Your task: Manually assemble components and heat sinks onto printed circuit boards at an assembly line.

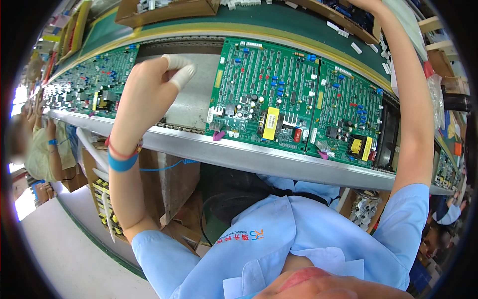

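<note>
Nearest to us is our own light blue work shirt (279, 239), filling the lower part of the view, with both short sleeves running up into bare forearms. Our left hand (159, 74) is raised over the gap in the conveyor line, a blue wristband (122, 163) and a red cord around the wrist; its fingers, two of them capped in white finger cots (181, 70), are curled loosely together and pinched at the tips, and we cannot tell whether anything small is held between them. Our right hand (366, 4) reaches far up to the cardboard parts box (348, 20) at the top edge and is mostly cut off there, so we cannot tell how open it is or what it has. Between our arms lies a green circuit board (266, 94) on the conveyor, with a second green board (348, 114) just beside it on the right and a third board (92, 82) to the left of the left hand. A metal rail (239, 154) runs along the counter's near edge. White connectors (356, 47) lie scattered on the green shelf (259, 22) behind the boards, beside another cardboard box (164, 10). At far left, another person's arm (45, 144) shows.
</note>
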Demonstrator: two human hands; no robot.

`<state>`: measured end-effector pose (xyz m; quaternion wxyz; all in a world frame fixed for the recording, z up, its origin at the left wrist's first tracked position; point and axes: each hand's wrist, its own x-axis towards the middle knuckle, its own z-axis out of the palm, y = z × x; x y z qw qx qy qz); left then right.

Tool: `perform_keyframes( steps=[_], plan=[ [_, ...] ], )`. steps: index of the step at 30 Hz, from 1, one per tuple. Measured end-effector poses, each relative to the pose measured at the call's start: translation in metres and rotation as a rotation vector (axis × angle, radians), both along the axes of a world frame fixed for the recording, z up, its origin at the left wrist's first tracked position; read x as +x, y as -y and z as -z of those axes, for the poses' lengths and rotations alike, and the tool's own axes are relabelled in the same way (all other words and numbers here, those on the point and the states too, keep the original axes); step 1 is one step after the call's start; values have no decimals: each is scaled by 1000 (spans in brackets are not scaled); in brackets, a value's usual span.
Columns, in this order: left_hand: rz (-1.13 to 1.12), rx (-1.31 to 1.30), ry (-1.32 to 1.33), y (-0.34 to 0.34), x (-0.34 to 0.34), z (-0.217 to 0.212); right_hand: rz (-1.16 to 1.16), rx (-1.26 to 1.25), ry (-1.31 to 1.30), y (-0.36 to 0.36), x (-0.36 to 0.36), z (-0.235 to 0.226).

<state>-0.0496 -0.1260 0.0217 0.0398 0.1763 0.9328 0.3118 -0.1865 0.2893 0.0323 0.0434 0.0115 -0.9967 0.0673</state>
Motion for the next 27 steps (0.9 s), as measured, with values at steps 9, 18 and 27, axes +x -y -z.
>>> perform_keyframes(
  steps=[9, 18, 27],
  plan=[
    [6, -213, -361, -8, -147, -9, -19, -300, -176, 12, -40, 50],
    [-3, -77, -339, -32, -202, -11, -77, -479, -412, -30, -62, 62],
    [274, -186, -537, -145, -104, -14, -149, -1083, 109, -15, 19, -1]
  ],
)
